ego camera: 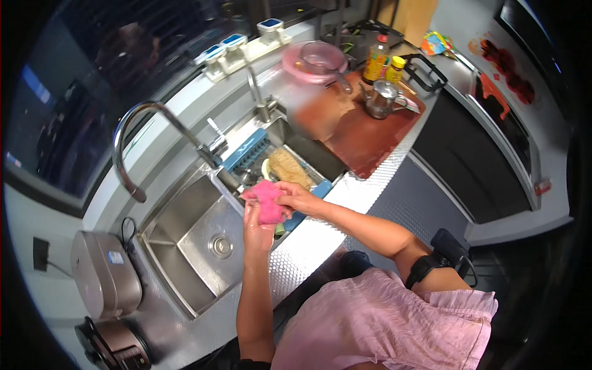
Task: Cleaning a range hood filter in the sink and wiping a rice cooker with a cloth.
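Note:
A bright pink cloth (268, 206) is held between my two hands, above the near edge of the sink. My left hand (257, 226) is under and at the left side of the cloth, its palm wet and partly hidden. From the right, my right hand (298, 200) pinches the cloth with thumb and fingers. Just beyond the hands, a blue dish rack (246, 150) sits over the sink, with a tan sponge-like pad (290, 167) and a metal utensil in it. A tall curved faucet (157, 107) rises at the left over the steel sink basin (199, 231).
A red-brown board (370, 143) lies on the counter with a metal pot (383, 99), a sauce bottle (376, 58) and a yellow-capped jar (395, 69). Pink bowls (314, 62) stand behind. A rice cooker (105, 273) and another cooker (115, 347) are at left. Seasoning containers (235, 46) line the sill.

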Available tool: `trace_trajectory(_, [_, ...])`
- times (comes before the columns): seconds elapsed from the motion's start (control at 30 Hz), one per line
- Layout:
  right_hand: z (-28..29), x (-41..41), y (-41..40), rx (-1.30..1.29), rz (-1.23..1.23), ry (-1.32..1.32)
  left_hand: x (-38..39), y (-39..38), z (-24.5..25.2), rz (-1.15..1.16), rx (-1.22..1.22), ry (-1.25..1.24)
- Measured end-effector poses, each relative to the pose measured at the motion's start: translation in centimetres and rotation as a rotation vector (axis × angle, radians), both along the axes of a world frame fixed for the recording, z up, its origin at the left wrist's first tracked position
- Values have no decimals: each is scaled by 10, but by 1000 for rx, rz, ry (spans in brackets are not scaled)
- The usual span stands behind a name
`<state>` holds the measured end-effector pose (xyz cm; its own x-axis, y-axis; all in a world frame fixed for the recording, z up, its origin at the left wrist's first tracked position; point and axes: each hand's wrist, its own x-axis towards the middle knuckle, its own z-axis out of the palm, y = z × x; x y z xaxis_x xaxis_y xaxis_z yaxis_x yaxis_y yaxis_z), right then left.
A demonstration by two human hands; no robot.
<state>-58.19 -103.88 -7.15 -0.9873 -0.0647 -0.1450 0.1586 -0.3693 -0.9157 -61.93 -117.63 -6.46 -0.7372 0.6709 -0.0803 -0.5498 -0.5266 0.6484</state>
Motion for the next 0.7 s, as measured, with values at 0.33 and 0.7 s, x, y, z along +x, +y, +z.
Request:
trace_trajectory(0.33, [-5,-6,-36,215,78,-161,-1,-57,-26,323,-51,-173])
trace_trajectory(0.7, [-1,-17,-90,303,314,-146,-6,-134,-43,588,45,-282])
